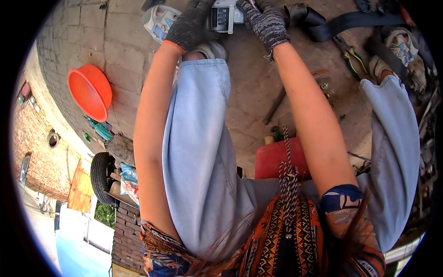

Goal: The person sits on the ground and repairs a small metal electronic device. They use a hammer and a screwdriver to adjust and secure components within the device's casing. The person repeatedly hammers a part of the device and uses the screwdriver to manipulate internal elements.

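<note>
At the upper edge of the head view, a small boxy device (223,18) with a silvery-grey frame and a dark slotted face lies between my hands. My left hand (190,25), in a dark knitted glove with an orange cuff, is beside its left side; the fingers are blurred and partly cut off by the frame edge. My right hand (267,27), in a grey-black speckled glove, is at the device's right. Its fingers are bent around a thin pale stick-like thing (252,3), whose kind I cannot make out.
My shoe (161,22) is beside my left hand. Right of my right hand lie a black strap (350,25) and yellow-green handled pliers (354,62). A dark bar (275,105) lies on the paved ground, near a red seat-like block (281,159). An orange basin (90,92) and a tire (102,177) are left.
</note>
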Tool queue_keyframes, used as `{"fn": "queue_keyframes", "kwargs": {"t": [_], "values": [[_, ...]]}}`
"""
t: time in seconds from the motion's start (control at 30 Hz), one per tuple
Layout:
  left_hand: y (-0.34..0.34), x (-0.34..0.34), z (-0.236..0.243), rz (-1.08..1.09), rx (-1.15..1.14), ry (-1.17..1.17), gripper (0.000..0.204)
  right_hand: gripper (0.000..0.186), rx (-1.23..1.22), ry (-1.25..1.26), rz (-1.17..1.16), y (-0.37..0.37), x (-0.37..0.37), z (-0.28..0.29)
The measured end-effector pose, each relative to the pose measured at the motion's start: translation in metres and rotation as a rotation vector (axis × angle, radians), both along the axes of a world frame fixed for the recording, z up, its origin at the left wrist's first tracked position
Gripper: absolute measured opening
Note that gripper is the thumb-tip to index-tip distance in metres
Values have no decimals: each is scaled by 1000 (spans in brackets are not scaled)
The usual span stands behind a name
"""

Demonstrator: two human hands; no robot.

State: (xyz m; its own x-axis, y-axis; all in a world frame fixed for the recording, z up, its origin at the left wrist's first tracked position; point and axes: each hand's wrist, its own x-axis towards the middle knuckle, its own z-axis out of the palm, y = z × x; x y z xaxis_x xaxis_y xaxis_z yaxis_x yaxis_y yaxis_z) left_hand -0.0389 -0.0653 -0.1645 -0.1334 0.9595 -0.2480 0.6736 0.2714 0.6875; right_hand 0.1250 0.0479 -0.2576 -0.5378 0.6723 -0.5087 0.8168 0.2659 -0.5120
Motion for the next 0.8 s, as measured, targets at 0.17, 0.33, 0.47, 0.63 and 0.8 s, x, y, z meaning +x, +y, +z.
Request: {"fn": "queue_keyframes", "kwargs": {"t": [0.17,0.33,0.47,0.63,0.8], "values": [[-15,-12,-28,-41,-21,143,104,75,-77,21,-185,-11,-10,13],[-4,-6,-10,-52,37,104,107,40,-533,270,-482,-8,-7,26],[-10,-7,-7,66,14,-5,119,36,-328,327,-467,-28,22,42],[-12,-7,-5,381,-92,-555,119,38,-34,52,-290,-53,66,68],[-17,-19,-10,345,-76,-482,117,47,13,33,-117,-60,77,66]]}}
